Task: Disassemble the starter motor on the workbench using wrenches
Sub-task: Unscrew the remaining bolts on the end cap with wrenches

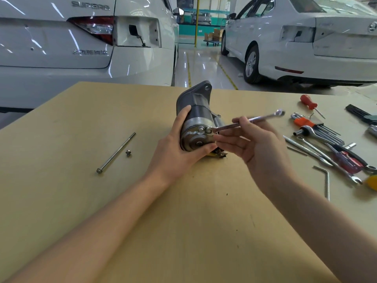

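We found the starter motor (195, 119) lying near the middle of the workbench (61, 201), toward its far edge, with the end cap facing us. Our left hand (179, 148) gripped the motor body, thumb over the top and fingers curled under the cap. Our right hand (257, 144) pinched the shaft of the wrench (244, 120) between thumb and forefinger, the remaining fingers spread loosely; the wrench head sat on the bolt head (208, 130) at the upper rim of the cap. One long through bolt (116, 153) and a small screw (128, 152) lay just beside each other toward the left edge of the workbench, so we judged the removal of the second through bolt to be the step in hand. The pinch on the wrench was light, and the wrench appeared blurred: we judged that the head could slip off the bolt and round its corners, or strike the left fingertips close under it. If the left grip slackened, the motor could roll. Spare tools (326, 139) lay crowded along the right edge, where a freed bolt could be lost.
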The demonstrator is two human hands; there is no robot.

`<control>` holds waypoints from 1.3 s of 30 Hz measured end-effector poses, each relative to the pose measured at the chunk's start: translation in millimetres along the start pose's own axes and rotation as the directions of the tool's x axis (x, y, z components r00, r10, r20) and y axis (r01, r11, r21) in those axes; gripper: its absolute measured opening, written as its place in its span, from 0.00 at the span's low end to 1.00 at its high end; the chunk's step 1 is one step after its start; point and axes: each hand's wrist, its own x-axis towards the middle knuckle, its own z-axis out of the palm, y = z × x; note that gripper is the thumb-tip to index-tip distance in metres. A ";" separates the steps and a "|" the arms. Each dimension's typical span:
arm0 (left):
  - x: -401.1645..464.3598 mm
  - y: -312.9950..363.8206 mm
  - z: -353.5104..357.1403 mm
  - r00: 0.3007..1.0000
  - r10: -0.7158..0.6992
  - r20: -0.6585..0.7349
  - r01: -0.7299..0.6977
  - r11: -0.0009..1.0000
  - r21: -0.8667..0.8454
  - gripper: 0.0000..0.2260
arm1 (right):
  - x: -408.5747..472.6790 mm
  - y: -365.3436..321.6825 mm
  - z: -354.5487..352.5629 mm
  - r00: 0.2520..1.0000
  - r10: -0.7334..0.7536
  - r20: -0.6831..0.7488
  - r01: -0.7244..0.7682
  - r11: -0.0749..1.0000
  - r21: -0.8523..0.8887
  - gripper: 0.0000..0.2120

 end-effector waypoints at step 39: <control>0.3 -2.2 0.8 1.000 0.012 -0.011 -0.012 1.000 0.010 0.41 | -1.2 3.5 -4.1 0.998 0.047 0.040 -0.050 0.997 0.052 0.08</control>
